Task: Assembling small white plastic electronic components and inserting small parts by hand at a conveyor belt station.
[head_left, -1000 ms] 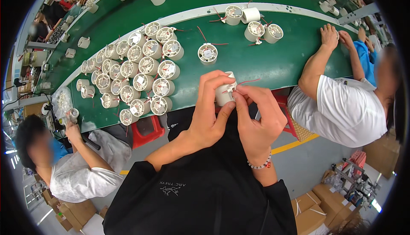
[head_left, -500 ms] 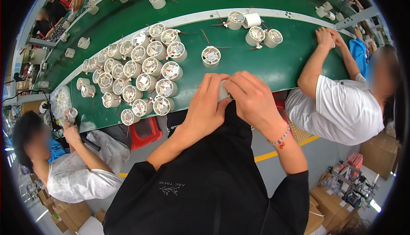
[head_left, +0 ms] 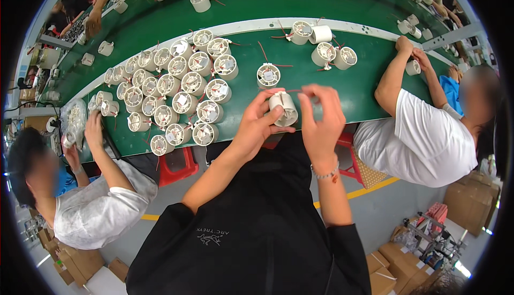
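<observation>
My left hand (head_left: pixel 256 117) wraps round a white plastic cylinder (head_left: pixel 284 106), a small fan-like housing with a spoked open end. It is tilted above the near edge of the green table. A thin red wire (head_left: pixel 292 90) runs from its top to the fingertips of my right hand (head_left: pixel 324 118), which appear to pinch its end. Just beyond my left hand a similar spoked cylinder (head_left: pixel 268 75) with red wires stands on the table.
A cluster of such cylinders (head_left: pixel 182 83) covers the table's left side; several more (head_left: pixel 323 54) stand back right. A white rail (head_left: pixel 246 25) crosses behind them. Co-workers sit left (head_left: pixel 101 214) and right (head_left: pixel 428 134). A red stool (head_left: pixel 179 167) is under the near edge.
My hands have moved apart, bringing the cylinder between them into view. My right hand has shifted right, with the red wire stretched toward it. The left co-worker's arms have moved.
</observation>
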Motion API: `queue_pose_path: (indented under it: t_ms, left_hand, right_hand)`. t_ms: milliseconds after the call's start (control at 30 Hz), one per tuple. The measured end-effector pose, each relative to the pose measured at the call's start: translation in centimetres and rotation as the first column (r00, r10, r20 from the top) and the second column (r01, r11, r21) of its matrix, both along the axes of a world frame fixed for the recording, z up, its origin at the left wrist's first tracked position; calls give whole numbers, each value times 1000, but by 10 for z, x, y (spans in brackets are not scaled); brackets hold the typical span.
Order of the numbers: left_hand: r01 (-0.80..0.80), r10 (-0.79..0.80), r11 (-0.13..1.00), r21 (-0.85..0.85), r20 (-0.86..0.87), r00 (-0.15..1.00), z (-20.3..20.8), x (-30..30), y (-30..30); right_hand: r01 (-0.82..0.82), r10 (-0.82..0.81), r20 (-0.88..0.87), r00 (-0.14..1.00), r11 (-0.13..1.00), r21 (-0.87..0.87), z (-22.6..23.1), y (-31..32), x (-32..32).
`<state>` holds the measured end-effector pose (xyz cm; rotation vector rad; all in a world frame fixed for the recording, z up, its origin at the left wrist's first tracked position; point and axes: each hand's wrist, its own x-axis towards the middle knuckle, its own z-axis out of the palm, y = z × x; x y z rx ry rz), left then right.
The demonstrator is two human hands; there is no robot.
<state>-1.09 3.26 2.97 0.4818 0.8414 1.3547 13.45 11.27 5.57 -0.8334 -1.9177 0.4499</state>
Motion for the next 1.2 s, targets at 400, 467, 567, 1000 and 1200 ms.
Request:
queue_pose_path:
  t_ms: [400, 467, 567, 1000, 1200]
  left_hand:
    - [-181, 180, 983, 18, 62, 982, 17, 12, -1]
    - [-179, 179, 984, 9, 41, 983, 19, 14, 0]
    - [-175, 176, 984, -25, 15, 984, 22, 14, 1]
    - [-239, 241, 970, -35, 46, 969, 12, 11, 5]
    - [-297, 300, 952, -75, 24, 954, 17, -1, 8]
  right_hand:
    - [15, -73, -102, 992, 875, -483, 4, -46, 13]
    - [-26, -30, -104, 994, 865, -501, 7, -41, 17]
    - [-37, -5, -81, 997, 860, -509, 14, -39, 20]
    - [-45, 99, 132, 986, 929, -366, 15, -29, 17]
    - [-40, 41, 87, 995, 999, -17, 26, -14, 3]
